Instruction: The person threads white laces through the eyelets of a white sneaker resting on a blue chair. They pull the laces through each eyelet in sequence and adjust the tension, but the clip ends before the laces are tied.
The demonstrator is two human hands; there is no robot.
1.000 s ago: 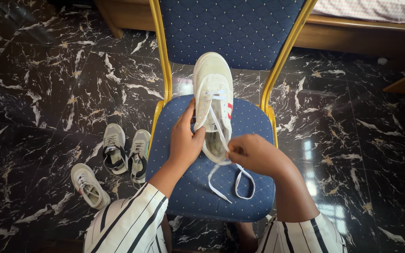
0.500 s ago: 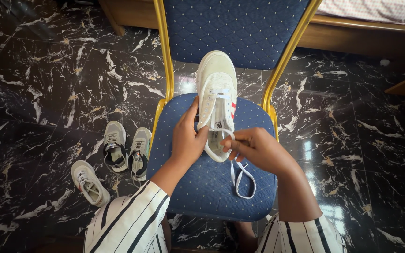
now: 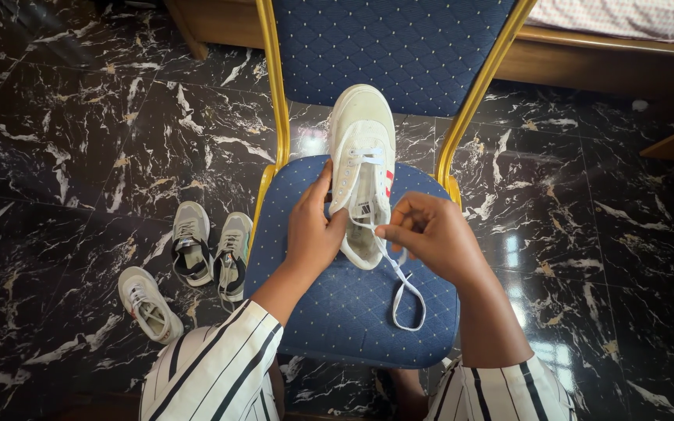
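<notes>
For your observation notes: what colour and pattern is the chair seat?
The chair seat is blue with small pale dots, seen in the head view.

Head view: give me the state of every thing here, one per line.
White sneaker: upright on the seat, toe away, only partly laced.
White lace: loose end looped on the seat.
Left hand: gripping the sneaker's side.
Right hand: pinching the lace.
Blue chair: upright, bearing the sneaker.
Grey pair of shoes: side by side on the floor.
Single pale shoe: on the floor, laced.
</notes>
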